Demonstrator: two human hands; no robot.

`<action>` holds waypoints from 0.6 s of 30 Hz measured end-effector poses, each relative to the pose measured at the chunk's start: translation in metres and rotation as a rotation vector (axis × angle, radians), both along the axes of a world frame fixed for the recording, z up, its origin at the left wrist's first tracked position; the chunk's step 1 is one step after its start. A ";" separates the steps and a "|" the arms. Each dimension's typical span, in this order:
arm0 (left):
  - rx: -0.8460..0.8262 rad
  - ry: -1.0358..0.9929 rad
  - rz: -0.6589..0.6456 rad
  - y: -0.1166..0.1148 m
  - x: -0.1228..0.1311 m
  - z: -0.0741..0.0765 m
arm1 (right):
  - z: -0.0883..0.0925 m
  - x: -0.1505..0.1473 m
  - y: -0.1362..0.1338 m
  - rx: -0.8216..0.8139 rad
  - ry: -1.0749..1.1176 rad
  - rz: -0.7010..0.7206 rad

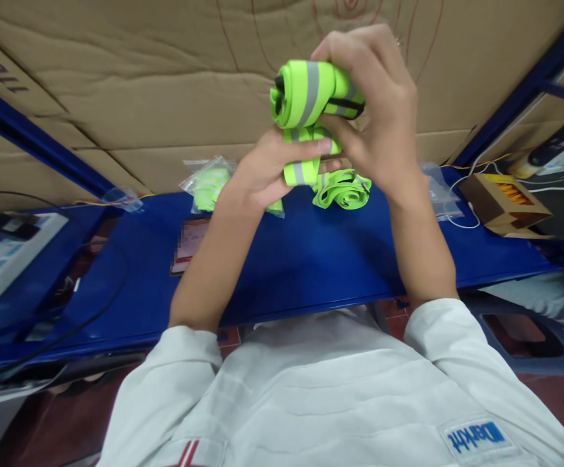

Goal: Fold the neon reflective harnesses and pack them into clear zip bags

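Observation:
A thick roll of neon yellow-green strap (pixel 306 94) with a grey reflective stripe is held up above the blue table. My right hand (pixel 376 97) grips its right end, thumb below and fingers on top. Just under the roll, my left hand (pixel 282 159) has a loose length of the same strap (pixel 301 170) between its fingers. Black parts show at the roll's left end and on its right side. Behind the hands, a second coiled strap (pixel 347 191) lies on the table.
Clear plastic bags, one with green straps (pixel 209 185), lie on the blue table (pixel 311 259). A phone-like item (pixel 190 245) is near my left forearm. An open cardboard box (pixel 508 204) and white cables are at right. Cardboard (pixel 165 97) stands behind.

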State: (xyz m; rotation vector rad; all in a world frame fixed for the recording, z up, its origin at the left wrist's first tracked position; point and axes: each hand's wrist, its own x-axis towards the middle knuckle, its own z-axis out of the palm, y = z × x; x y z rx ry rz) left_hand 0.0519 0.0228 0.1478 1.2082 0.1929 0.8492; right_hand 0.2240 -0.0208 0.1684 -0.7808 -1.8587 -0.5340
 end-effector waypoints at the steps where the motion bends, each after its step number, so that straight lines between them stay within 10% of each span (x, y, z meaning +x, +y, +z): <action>1: -0.027 -0.057 -0.015 -0.003 -0.001 0.005 | -0.002 -0.004 0.000 0.013 -0.006 -0.046; 12: -0.168 -0.101 0.174 0.020 -0.014 0.019 | -0.019 -0.015 0.009 -0.250 -0.329 -0.085; 18: -0.155 -0.192 -0.026 0.005 -0.002 0.018 | -0.029 -0.018 0.021 -0.032 -0.140 -0.268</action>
